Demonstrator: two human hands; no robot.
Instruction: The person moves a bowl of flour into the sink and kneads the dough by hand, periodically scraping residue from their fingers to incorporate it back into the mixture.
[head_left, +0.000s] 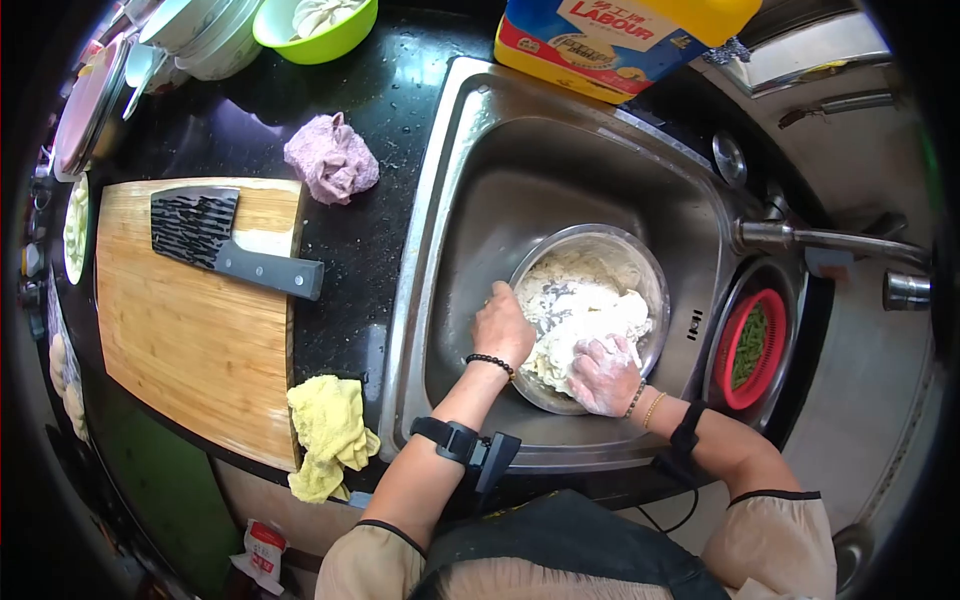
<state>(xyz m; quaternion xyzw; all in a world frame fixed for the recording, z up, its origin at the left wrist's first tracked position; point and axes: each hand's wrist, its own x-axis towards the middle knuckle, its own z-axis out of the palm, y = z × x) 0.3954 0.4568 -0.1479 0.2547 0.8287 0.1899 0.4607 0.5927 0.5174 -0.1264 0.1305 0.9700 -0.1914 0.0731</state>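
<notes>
A round metal bowl [655,272] sits inside the stainless steel sink [480,215]. In it lies a shaggy, floury lump of dough [590,312], with loose white flour around it. My left hand [503,327] is closed on the bowl's left rim, its thumb side toward the inside. Dusted with flour, my right hand [605,375] presses into the dough at the near right of the bowl with its fingers curled into it. Some of those fingertips are hidden in the dough.
Left of the sink, a cleaver [225,240] rests on a wooden cutting board [190,350]. A purple cloth [332,160] and yellow cloth [330,435] lie nearby. A yellow jug [610,45] stands behind the sink. At right are a faucet [830,240] and red basket [722,365] with green pieces.
</notes>
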